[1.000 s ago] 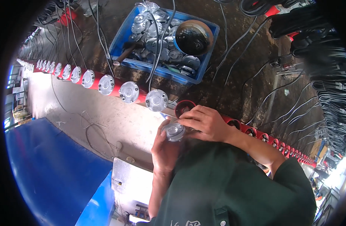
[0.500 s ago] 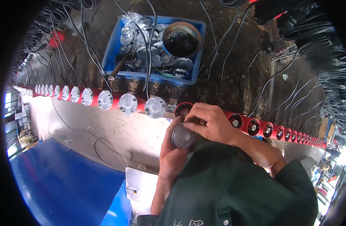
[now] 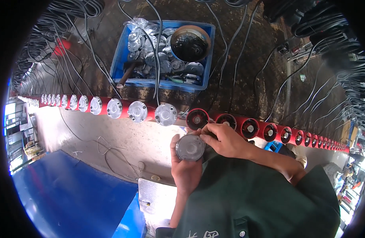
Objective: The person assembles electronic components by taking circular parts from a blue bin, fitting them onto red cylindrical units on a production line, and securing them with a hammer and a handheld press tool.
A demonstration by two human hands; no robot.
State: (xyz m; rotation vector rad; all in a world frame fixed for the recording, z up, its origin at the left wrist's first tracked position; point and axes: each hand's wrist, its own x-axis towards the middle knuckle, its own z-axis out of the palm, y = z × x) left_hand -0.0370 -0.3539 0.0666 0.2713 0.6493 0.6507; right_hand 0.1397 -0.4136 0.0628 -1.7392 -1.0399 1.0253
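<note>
A dark, worn bench (image 3: 246, 93) spans the view. Along its near edge lies a row of red cylinders (image 3: 239, 120), those at left capped with silver covers (image 3: 166, 114). Behind them, a blue bin (image 3: 144, 82) holds more covers, with a round bowl (image 3: 207, 41) at its right end. Just off the near edge, the left hand (image 3: 186, 174) grips a round metal disc (image 3: 190, 148); the right hand (image 3: 221, 139) bends its fingers at the disc's upper-right rim, though whether they pinch anything is unclear.
</note>
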